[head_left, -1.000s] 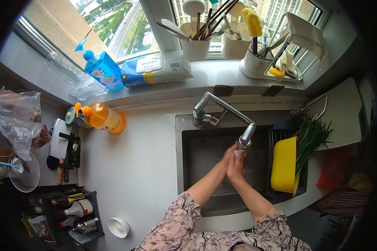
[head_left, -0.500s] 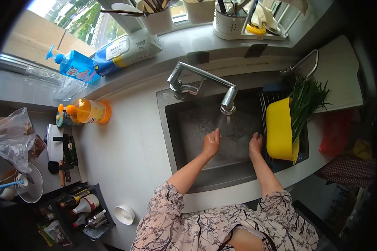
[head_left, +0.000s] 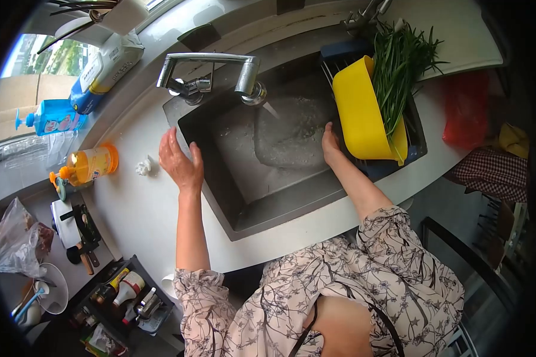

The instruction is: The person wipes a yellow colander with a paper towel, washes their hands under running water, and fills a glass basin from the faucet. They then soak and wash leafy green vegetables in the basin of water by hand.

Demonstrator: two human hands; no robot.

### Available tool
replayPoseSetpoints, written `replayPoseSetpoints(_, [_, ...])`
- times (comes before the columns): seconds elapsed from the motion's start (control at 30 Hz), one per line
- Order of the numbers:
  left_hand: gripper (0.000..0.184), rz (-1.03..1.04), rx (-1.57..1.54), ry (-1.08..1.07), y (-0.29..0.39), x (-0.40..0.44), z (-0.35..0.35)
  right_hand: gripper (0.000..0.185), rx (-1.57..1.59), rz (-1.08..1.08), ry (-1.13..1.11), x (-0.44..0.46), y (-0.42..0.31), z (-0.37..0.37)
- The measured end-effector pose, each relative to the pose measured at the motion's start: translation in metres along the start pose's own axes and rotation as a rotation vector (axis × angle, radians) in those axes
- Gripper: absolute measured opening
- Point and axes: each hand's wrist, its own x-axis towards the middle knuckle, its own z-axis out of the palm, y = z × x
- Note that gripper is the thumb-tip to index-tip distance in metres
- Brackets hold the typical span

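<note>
Over the left rim of the grey sink (head_left: 262, 217) my left hand (head_left: 181, 163) is raised with its fingers apart, holding nothing. A crumpled white wad (head_left: 143, 166) lies on the counter just left of it. My right hand (head_left: 331, 143) is over the sink's right part, empty, its fingers stretched out, close beside the yellow basket (head_left: 363, 113). Long green stalks (head_left: 396, 74) stick out of that basket. Water runs from the chrome faucet (head_left: 251, 89) into the sink between my hands.
An orange bottle (head_left: 92, 165) and a blue pump bottle (head_left: 56, 117) are at the left. Knives (head_left: 65, 223) and a plastic bag (head_left: 18, 241) lie beyond the counter's left edge, above a bottle rack (head_left: 128, 291). A red bag (head_left: 466, 110) is at the right.
The view has swung to the right and down. My hands, together under the faucet at first, have parted; my left hand has moved left out of the basin. A white wad now shows on the counter.
</note>
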Motion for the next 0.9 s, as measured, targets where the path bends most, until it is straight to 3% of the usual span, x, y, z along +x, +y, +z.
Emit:
replayPoseSetpoints(0.03, [0.054,-0.028,-0.260,-0.101,0.014,-0.006,0.026,0.064,0.024,0.008,-0.012,0.002,0.000,-0.001])
replayPoseSetpoints(0.1, [0.052,-0.314,-0.691,-0.389,0.044,-0.017,0.082,0.066,0.132,-0.098,0.022,0.013,0.003,0.003])
replayPoseSetpoints(0.13, [0.057,-0.379,-0.678,-0.435,0.049,-0.022,0.117,0.068,0.187,-0.146,0.042,0.018,0.007,0.004])
replayPoseSetpoints(0.17, [0.067,-0.381,-0.578,-0.440,0.050,-0.027,0.154,0.072,0.142,-0.049,-0.054,0.007,-0.005,-0.007])
replayPoseSetpoints(0.23, [0.075,-0.538,-0.543,-0.660,0.069,-0.020,0.166,0.080,0.054,0.145,-0.254,-0.046,-0.051,-0.039])
replayPoseSetpoints(0.27, [0.079,-0.623,-0.521,-0.769,0.076,-0.019,0.164,0.079,-0.016,0.133,-0.251,-0.058,-0.052,-0.039])
replayPoseSetpoints(0.33, [0.085,-0.615,-0.540,-0.768,0.073,-0.027,0.139,0.078,-0.155,0.105,-0.256,-0.076,-0.050,-0.038])
replayPoseSetpoints(0.5, [0.078,-0.662,-0.604,-0.729,0.055,-0.041,0.052,0.089,0.069,0.099,-0.426,-0.104,-0.030,-0.041])
replayPoseSetpoints(0.6, [0.071,-0.684,-0.735,-0.599,0.046,-0.060,0.022,0.091,0.171,0.099,-0.556,-0.126,-0.040,-0.053])
replayPoseSetpoints(0.7, [0.069,-0.775,-0.958,-0.365,0.041,-0.085,0.010,0.092,0.381,0.136,-0.663,-0.132,-0.038,-0.063])
replayPoseSetpoints(0.8, [0.068,-0.954,-1.210,-0.305,0.025,-0.101,0.004,0.096,0.483,0.169,-0.664,-0.164,-0.069,-0.100])
replayPoseSetpoints(0.87, [0.065,-0.949,-1.357,-0.363,0.027,-0.101,-0.007,0.097,0.525,0.158,-0.669,-0.169,-0.070,-0.111])
replayPoseSetpoints(0.9, [0.065,-0.964,-1.413,-0.361,0.037,-0.095,-0.017,0.089,0.516,0.149,-0.664,-0.166,-0.063,-0.110])
